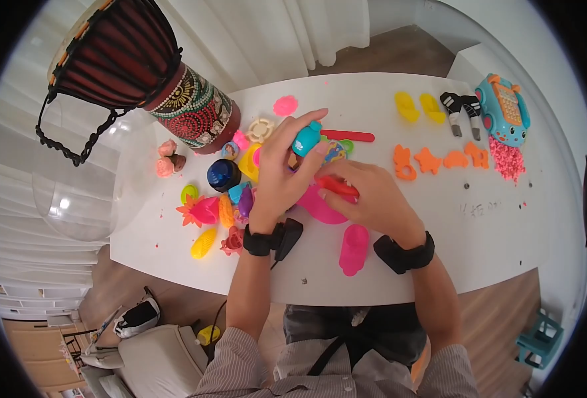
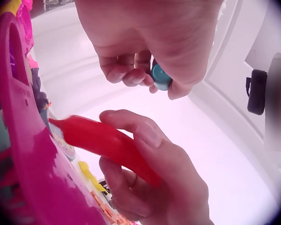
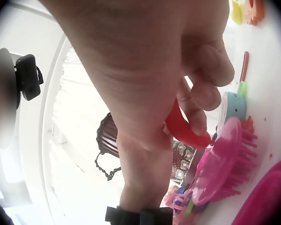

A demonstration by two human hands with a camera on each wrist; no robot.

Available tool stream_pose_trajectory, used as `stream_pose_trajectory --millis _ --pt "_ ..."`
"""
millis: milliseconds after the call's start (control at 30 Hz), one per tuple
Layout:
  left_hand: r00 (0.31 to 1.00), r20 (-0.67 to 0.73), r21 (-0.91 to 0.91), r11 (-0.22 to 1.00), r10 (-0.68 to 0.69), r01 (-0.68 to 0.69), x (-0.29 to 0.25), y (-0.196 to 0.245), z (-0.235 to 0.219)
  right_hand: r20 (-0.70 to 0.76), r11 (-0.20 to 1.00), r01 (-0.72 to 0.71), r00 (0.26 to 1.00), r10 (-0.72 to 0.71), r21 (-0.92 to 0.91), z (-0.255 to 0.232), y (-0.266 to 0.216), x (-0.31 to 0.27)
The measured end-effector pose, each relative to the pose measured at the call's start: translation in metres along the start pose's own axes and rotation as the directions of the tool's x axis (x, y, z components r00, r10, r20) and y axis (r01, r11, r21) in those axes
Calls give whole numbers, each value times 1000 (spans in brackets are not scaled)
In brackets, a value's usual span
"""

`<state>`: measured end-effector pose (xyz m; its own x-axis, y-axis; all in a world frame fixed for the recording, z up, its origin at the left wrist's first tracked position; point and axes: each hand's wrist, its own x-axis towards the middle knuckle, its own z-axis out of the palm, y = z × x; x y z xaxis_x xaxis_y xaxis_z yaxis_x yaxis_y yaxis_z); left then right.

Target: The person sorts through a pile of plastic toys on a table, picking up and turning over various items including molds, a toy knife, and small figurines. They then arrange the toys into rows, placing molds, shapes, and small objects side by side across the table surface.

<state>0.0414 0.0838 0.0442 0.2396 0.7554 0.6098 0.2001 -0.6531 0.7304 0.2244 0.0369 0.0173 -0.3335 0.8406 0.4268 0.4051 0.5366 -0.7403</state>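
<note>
Two toys are in the hands above the desk point(image 1: 459, 245): on the left, the left hand point(image 1: 281, 176) grips the teal toy point(image 1: 306, 139), while near it the right hand point(image 1: 376, 199) pinches the red curved toy point(image 2: 100, 140) by the pink piece point(image 1: 323, 209). The red curved toy (smooth-looking, so probably slippery) could slide free if the pinch loosened, or knock the teal toy if the hands drew together. Its long axis runs roughly sideways, narrow stem end pointing left, away from the right palm.
</note>
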Motion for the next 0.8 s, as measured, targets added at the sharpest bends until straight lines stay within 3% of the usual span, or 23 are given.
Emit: stream_pose_trajectory --millis 133,233,300,333,400,600,800 --pt "998 24 50 997 -60 59 -1 2 -3 75 999 -49 996 49 1 -1 -7 1" --pt "998 54 78 996 -43 39 -1 3 -4 -22 991 -130 991 130 17 -1 -7 2" --pt "996 92 66 998 8 -14 0 5 -2 -177 912 -227 937 299 341 0 -3 6" --pt "995 96 60 998 7 -13 0 7 -1 -180 912 -232 935 305 339 -3 -5 7" --pt "987 157 97 995 -41 26 -1 10 2 -196 800 -208 906 374 562 -11 -12 7" --pt "960 280 154 988 -20 -25 -2 13 1 -221 855 -109 942 251 507 -2 -1 4" --pt "961 266 131 990 -80 46 -4 14 2 -214 818 -89 944 252 568 -7 -6 7"
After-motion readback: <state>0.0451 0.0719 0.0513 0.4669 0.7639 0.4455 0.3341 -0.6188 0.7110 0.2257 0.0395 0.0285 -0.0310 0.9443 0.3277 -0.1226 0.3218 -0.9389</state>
